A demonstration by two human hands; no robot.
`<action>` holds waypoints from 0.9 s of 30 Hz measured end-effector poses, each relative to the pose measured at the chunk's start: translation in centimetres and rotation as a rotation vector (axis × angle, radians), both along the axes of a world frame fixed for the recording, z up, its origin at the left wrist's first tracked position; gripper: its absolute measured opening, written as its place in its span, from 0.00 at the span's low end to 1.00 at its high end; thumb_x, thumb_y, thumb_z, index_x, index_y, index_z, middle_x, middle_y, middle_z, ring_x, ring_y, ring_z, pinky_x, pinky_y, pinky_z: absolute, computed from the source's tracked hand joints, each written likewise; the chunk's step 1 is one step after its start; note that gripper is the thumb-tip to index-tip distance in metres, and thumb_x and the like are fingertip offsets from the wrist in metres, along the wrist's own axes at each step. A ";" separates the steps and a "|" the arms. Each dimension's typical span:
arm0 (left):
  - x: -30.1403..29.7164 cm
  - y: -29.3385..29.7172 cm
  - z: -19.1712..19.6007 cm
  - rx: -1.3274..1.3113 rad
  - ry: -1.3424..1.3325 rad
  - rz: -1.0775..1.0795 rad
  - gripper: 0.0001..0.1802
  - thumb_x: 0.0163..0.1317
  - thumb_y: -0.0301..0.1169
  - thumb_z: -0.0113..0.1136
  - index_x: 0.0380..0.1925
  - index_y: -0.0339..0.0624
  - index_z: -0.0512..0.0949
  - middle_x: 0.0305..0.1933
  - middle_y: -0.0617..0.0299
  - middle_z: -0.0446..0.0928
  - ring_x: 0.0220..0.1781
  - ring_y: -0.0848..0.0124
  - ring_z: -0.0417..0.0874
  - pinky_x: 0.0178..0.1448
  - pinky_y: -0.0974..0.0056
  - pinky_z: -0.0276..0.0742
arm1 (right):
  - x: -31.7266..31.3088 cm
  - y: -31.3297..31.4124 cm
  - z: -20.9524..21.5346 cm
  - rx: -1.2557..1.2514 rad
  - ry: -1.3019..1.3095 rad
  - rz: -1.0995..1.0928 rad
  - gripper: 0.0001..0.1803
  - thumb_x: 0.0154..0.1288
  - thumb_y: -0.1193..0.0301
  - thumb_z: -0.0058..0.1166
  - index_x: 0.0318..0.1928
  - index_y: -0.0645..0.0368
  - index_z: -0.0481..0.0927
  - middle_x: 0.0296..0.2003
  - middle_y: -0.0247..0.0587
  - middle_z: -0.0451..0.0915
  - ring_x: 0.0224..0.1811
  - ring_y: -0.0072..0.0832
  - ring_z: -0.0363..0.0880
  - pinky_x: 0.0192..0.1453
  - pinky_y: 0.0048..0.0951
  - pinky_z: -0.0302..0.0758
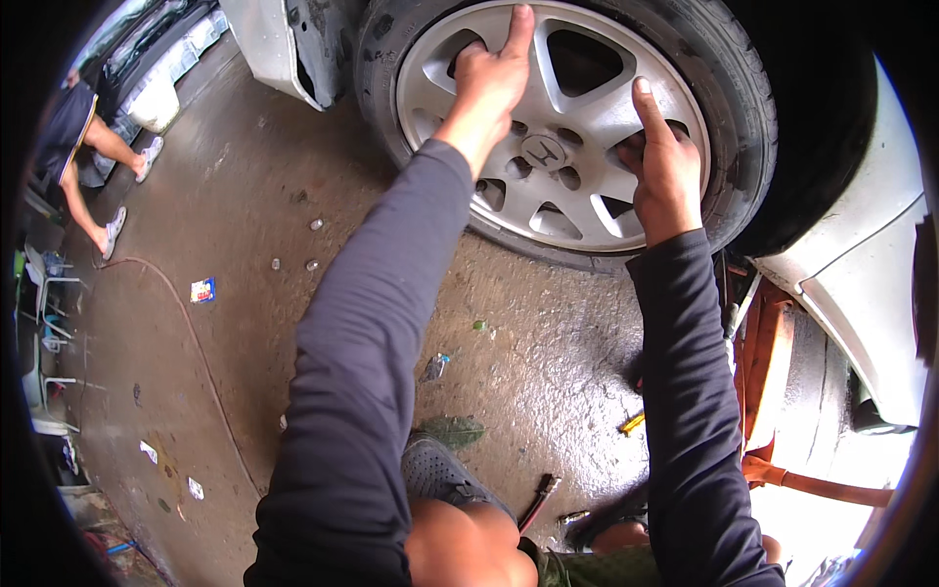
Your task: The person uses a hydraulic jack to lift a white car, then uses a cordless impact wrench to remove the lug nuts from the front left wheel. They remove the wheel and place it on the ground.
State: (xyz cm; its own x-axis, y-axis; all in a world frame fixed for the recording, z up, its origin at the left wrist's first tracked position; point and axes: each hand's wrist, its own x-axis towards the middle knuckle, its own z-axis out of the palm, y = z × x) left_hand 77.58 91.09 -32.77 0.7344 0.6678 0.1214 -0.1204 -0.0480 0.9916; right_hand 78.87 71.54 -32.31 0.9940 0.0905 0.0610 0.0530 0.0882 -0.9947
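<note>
A car wheel (577,201) with a silver spoked alloy rim and black tyre fills the top middle, at the wheel arch of a pale car. My left hand (489,90) grips a spoke at the upper left of the rim, its fingers hooked into an opening and its thumb stretched along the face. On the right side of the rim, my right hand (667,168) is wrapped round another spoke, thumb pointing up and fingertips hidden behind the metal. Several bolt holes surround the centre cap (543,152); no nuts show in them.
Lug nuts (316,225) lie on the wet floor left of my arm. An orange jack (768,367) stands under the car at right. A hose (186,323) crosses the floor. A yellow-handled tool (632,424) lies near my right forearm. Another person's legs (108,152) show at upper left.
</note>
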 end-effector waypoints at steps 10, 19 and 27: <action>-0.2 -1.1 0.6 0.443 -0.080 0.103 0.54 0.59 0.73 0.46 0.29 0.16 0.78 0.30 0.29 0.79 0.42 0.38 0.84 0.47 0.51 0.77 | -0.2 -0.3 -1.0 -0.161 -0.232 -0.247 0.34 0.57 0.45 0.67 0.25 0.72 0.78 0.20 0.39 0.75 0.24 0.21 0.71 0.32 0.25 0.73; 1.0 -0.5 -0.2 0.490 -0.021 0.265 0.56 0.61 0.73 0.40 0.33 0.14 0.77 0.34 0.26 0.79 0.48 0.39 0.82 0.52 0.51 0.76 | -3.1 0.5 -2.9 -0.099 -0.307 -0.274 0.30 0.62 0.53 0.65 0.25 0.74 0.81 0.17 0.41 0.78 0.21 0.22 0.71 0.31 0.28 0.71; -0.3 -3.7 0.9 0.493 -0.201 0.133 0.47 0.63 0.65 0.52 0.35 0.16 0.75 0.35 0.30 0.80 0.46 0.43 0.83 0.50 0.54 0.76 | -2.0 -2.2 -4.1 0.077 -0.103 -0.065 0.29 0.67 0.52 0.59 0.43 0.74 0.77 0.34 0.47 0.81 0.34 0.28 0.82 0.42 0.34 0.85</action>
